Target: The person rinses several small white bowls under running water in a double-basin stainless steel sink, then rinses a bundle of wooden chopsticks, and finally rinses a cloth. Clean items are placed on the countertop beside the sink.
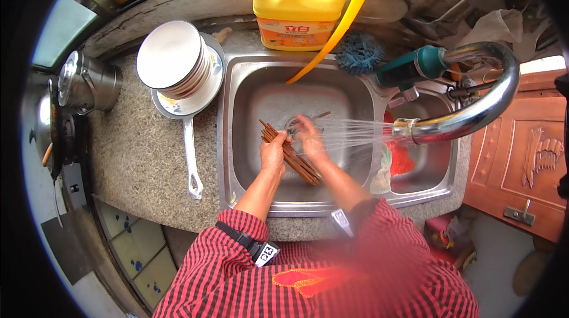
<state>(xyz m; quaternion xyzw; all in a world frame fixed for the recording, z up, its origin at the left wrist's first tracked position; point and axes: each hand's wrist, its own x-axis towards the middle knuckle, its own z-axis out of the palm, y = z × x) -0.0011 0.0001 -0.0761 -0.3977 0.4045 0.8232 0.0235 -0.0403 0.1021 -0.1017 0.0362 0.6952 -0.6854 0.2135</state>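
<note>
My left hand (273, 151) is closed around a bundle of brown chopsticks (300, 166), held slantwise over the large basin of a stainless steel sink (253, 91). Just right of the bundle is my right hand (309, 138), its fingers spread and blurred, with nothing seen in them. Water sprays leftward from the curved chrome faucet (404, 131) across the basin and over my right hand. A single thin brown stick (322, 115) lies in the basin near the drain, beyond my hands. The drain is partly hidden by my fingers.
Stacked plates (169, 55) rest in a long-handled pan (191, 158) on the left counter, near a lidded steel pail (93, 84). Behind the sink are a yellow detergent jug (298, 11) and a blue scrubber (360, 52). A yellow hose (342, 29) hangs into the basin. A pale cloth (382, 171) drapes the divider.
</note>
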